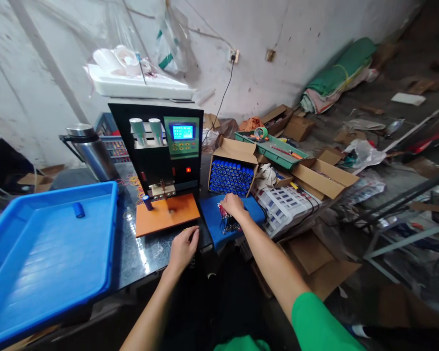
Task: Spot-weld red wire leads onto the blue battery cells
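Note:
My right hand (pixel 233 205) is closed with its fingers curled down at a pile of red and black wire leads (pixel 227 223) on a blue cloth (pixel 212 214). Whether a lead is between those fingertips is hidden. My left hand (pixel 185 247) is loosely closed at the table's front edge, beside the orange platform (pixel 168 219), and nothing shows in it. On that platform a blue cylindrical battery cell (pixel 147 203) stands upright, left of the metal electrodes (pixel 163 187) of a black spot-welding machine (pixel 155 161) with a lit screen (pixel 182 131).
A large blue tray (pixel 51 243) on the left holds one blue cell (pixel 78 210). Behind the cloth, an open cardboard box (pixel 237 148) is packed with blue cells. A steel jug (pixel 95 153), white plastic basket (pixel 280 204) and green tray (pixel 274 148) stand around.

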Demonstrator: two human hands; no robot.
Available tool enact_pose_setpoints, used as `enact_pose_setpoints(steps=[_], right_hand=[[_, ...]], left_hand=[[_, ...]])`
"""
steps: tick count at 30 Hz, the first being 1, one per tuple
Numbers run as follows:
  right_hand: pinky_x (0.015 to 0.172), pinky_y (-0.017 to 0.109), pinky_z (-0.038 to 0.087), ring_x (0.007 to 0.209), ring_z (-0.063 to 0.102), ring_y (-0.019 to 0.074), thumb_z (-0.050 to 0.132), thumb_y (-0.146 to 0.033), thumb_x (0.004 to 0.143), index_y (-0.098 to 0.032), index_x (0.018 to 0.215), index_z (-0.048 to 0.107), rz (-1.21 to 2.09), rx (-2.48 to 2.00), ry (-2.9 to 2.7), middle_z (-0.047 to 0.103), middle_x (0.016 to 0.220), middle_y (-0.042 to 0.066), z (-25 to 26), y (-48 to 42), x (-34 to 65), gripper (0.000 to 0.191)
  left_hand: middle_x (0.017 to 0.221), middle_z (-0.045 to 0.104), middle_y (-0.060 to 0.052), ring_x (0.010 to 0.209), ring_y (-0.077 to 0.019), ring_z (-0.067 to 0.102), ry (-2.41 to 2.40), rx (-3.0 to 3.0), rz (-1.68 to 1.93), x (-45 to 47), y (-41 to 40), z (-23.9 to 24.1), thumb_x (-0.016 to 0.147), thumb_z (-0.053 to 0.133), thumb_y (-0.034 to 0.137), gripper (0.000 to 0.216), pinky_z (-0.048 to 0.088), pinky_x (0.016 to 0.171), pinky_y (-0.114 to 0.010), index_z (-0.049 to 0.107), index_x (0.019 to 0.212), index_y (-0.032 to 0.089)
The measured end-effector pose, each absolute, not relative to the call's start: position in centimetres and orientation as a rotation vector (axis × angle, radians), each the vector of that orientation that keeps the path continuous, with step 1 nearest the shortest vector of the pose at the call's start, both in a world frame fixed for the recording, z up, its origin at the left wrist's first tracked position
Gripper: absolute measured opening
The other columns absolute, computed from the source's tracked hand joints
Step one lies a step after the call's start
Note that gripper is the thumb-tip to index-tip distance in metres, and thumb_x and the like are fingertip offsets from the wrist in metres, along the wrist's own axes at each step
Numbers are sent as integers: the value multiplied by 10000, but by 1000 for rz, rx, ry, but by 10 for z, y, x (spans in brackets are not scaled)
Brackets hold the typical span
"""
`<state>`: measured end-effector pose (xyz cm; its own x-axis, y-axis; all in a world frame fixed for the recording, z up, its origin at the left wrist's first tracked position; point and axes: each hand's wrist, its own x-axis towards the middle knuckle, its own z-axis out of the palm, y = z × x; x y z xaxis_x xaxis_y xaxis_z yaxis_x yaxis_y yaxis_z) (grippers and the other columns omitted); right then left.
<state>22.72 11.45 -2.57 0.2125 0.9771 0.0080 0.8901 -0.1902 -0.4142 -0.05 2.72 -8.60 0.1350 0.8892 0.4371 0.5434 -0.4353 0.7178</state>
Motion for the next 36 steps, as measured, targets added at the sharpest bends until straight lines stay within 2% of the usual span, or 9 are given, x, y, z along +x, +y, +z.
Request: enact_pose_setpoints(steps=[4,7,9,12,15,17,22,27,36], right_hand=[[702,311,460,967,706,312,654,-332,819,-148,899,769,361,-2243,-1735,751,952,217,-25,113,222,231],[700,290,453,978,704,299,662,-324,801,-137,927,769,412,-2286,-1692,751,971,207,-25,113,221,250],[683,274,438,947,704,277,659,-303,788,-145,878,767,440,-2284,-1663,755,946,181,-27,114,223,211],[615,251,394,773,680,216,640,-303,785,-160,683,720,502,-2183,-1629,730,749,104,-35,115,230,194],[549,235,333,546,535,132,605,-296,783,-179,487,565,611,-1957,-1563,556,490,1,-44,116,240,321],[526,226,311,480,431,98,602,-303,766,-193,448,478,711,-1759,-1446,447,430,-43,-47,116,245,358],[445,215,253,427,341,81,679,-405,690,-205,570,504,982,-1407,-1038,377,434,-86,-36,115,253,292],[393,192,188,406,310,54,736,-421,662,-208,588,462,1009,-1240,-835,370,461,-89,-14,110,253,354],[387,190,234,396,308,49,708,-456,728,-195,647,516,997,-1077,-848,412,459,-87,2,79,196,334]], left_hand=[[965,765,-55,843,-196,721,1364,2045,1227,-1,27,-88,934,493,397,303,566,759,-292,724,1006,213],[954,766,-54,825,-193,719,1366,2051,1241,0,28,-90,931,500,391,298,562,756,-291,729,993,209],[959,767,-52,809,-191,718,1369,2046,1246,0,29,-90,929,507,388,293,559,738,-288,730,991,208],[957,766,-49,784,-190,713,1377,2036,1243,1,28,-90,927,513,386,290,558,725,-293,730,1000,208],[954,765,-52,801,-200,714,1384,2033,1240,1,27,-90,927,515,379,284,560,763,-308,732,998,212],[965,765,-55,822,-204,717,1381,2030,1242,2,27,-89,927,516,375,281,560,781,-311,733,999,212],[978,766,-48,844,-196,721,1359,2015,1242,1,28,-89,924,525,383,279,560,770,-296,735,997,213],[966,764,-43,793,-180,715,1331,2005,1299,0,28,-87,919,554,385,264,542,686,-273,729,1009,209],[880,718,-41,797,-171,667,1237,2013,1596,28,18,-30,904,619,338,193,527,760,-304,704,1011,201]])
